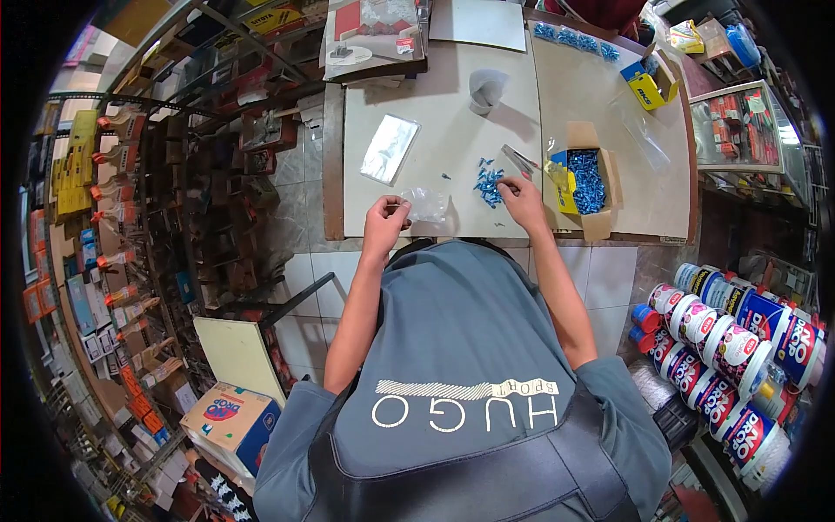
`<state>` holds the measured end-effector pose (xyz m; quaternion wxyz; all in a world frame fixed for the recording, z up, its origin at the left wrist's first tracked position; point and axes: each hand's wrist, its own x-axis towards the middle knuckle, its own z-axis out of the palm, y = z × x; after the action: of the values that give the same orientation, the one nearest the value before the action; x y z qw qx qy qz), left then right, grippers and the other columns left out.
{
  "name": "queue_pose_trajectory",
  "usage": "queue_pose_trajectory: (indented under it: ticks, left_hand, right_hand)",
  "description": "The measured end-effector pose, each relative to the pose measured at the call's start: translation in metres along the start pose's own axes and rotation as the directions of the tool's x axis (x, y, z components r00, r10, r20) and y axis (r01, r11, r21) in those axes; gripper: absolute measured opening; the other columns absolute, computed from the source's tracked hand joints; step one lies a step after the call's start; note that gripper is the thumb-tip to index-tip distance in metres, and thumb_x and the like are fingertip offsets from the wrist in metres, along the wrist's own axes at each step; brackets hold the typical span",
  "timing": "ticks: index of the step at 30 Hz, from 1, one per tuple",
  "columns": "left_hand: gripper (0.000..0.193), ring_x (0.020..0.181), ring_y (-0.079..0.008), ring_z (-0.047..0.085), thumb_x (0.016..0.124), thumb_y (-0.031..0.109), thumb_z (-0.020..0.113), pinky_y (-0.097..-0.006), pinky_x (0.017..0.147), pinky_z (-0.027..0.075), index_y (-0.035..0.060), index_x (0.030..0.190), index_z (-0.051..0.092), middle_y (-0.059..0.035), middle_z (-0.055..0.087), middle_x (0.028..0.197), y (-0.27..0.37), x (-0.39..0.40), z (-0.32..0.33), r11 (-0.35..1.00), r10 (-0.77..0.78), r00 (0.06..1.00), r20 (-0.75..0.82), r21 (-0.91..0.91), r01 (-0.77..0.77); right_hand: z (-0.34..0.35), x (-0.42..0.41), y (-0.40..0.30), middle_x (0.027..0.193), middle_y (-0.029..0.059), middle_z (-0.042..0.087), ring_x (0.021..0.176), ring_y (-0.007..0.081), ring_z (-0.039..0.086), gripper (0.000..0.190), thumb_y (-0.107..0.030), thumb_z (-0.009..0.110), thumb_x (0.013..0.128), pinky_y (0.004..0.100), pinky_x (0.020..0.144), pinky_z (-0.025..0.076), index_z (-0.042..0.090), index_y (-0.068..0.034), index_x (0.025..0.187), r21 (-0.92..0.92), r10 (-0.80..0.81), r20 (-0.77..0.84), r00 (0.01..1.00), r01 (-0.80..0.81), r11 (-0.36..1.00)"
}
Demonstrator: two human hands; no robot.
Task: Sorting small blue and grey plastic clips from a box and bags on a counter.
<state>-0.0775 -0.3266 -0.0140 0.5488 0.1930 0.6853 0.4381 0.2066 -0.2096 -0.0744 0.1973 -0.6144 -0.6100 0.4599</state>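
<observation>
My left hand (389, 218) pinches the edge of a small clear plastic bag (425, 205) near the table's front edge. At the right edge of a loose pile of blue screws (487, 186) are the fingertips of my right hand (520, 196); whether they hold a screw cannot be told. One blue screw lies apart, left of the pile. Just beyond my right hand lies a stapler-like metal tool (518, 160). An open cardboard box full of blue screws (586, 181) stands to the right. A stack of clear plastic bags (390, 149) lies at the left.
A white cup (488, 91) stands farther back. Filled bags of blue screws (576, 40) and a second open box (647, 81) are at the back right. A pile of flat boxes (377, 39) occupies the back left. Paint buckets (737, 352) stand at the lower right.
</observation>
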Motion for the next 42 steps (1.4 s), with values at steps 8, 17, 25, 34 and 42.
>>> queue_pose_trajectory:
  ticks: [8, 17, 25, 34, 42]
  left_hand:
    - [0.023, 0.072, -0.012, 0.061, 0.093, 0.017, 0.07, -0.0278, 0.071, 0.055, 0.0007, 0.107, 0.064, -0.0045, 0.063, 0.085, 0.002, -0.001, 0.0, 1.0, -0.004, 1.0, 0.0, -0.003, 0.004]
    - [0.023, 0.072, -0.012, 0.062, 0.093, 0.017, 0.071, -0.0276, 0.071, 0.055, 0.0009, 0.107, 0.064, -0.0039, 0.063, 0.083, 0.002, -0.001, 0.001, 0.999, -0.018, 1.0, 0.012, 0.026, 0.018]
    - [0.023, 0.072, -0.0113, 0.06, 0.092, 0.017, 0.071, -0.0277, 0.072, 0.055, 0.001, 0.107, 0.064, -0.0038, 0.063, 0.084, 0.006, 0.004, 0.005, 1.0, -0.009, 1.0, 0.017, 0.024, 0.009]
    - [0.021, 0.072, -0.0109, 0.06, 0.092, 0.015, 0.071, -0.0283, 0.072, 0.055, 0.0009, 0.106, 0.064, -0.0045, 0.063, 0.089, 0.008, 0.006, 0.005, 1.0, 0.0, 1.0, 0.014, 0.006, 0.0]
    - [0.021, 0.071, -0.0108, 0.06, 0.093, 0.015, 0.071, -0.0281, 0.071, 0.055, 0.0006, 0.107, 0.064, -0.0033, 0.062, 0.082, 0.007, 0.007, 0.004, 0.999, -0.012, 1.0, 0.013, 0.036, 0.011]
  right_hand:
    - [-0.022, 0.001, 0.007, 0.089, 0.0128, 0.075, 0.078, 0.0192, 0.072, 0.021, -0.009, 0.058, 0.095, 0.0304, 0.073, 0.054, 0.072, -0.001, 0.109, 0.199, -0.043, -0.14, 0.989, 0.071, 0.977]
    - [-0.123, 0.002, 0.005, 0.121, 0.0227, 0.064, 0.11, 0.0384, 0.063, 0.035, -0.001, 0.055, 0.087, 0.0453, 0.095, 0.05, 0.067, -0.002, 0.119, -0.501, -0.345, -0.425, 0.837, 0.099, 0.86]
    - [-0.129, -0.004, -0.005, 0.119, 0.0249, 0.064, 0.111, 0.0418, 0.061, 0.032, -0.009, 0.062, 0.089, 0.0484, 0.094, 0.049, 0.067, -0.002, 0.12, -0.561, -0.058, -0.287, 0.956, -0.118, 0.819]
    - [-0.141, -0.005, 0.017, 0.094, 0.0186, 0.073, 0.087, 0.0315, 0.072, 0.018, -0.008, 0.068, 0.089, 0.0379, 0.08, 0.055, 0.071, 0.001, 0.105, -0.249, -0.026, -0.441, 0.897, -0.095, 0.964]
    - [-0.149, -0.007, 0.033, 0.096, 0.0103, 0.074, 0.087, 0.016, 0.07, 0.024, -0.011, 0.071, 0.092, 0.027, 0.08, 0.054, 0.071, 0.007, 0.108, 0.242, 0.097, -0.52, 0.848, 0.038, 0.969]
